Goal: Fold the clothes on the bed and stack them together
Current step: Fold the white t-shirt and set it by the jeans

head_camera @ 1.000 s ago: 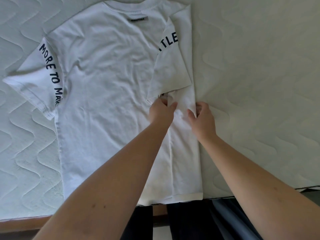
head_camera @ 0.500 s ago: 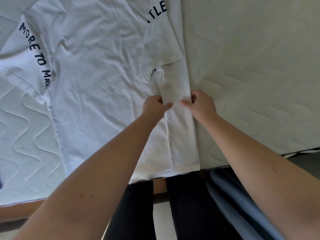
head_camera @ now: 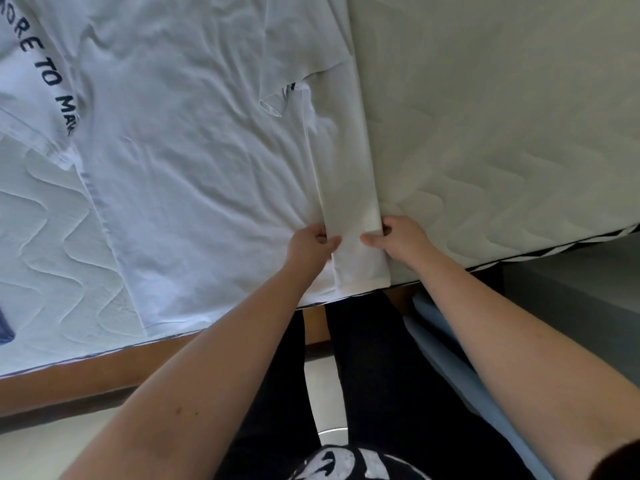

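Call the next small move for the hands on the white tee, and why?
Probably slide both hands down the folded strip to the hem and flatten it. The left hand and right hand pinch the strip's two edges just short of the hem, and the white tee is wrinkled beside it. The lettered left sleeve is not yet folded in, so that side likely follows.

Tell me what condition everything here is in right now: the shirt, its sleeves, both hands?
White T-shirt: spread flat, wrinkled, right side folded inward.
Folded strip: lying over the shirt body, pinched at both edges.
Lettered sleeve: spread out, unfolded.
Left hand: pinching the strip.
Right hand: pinching the strip.
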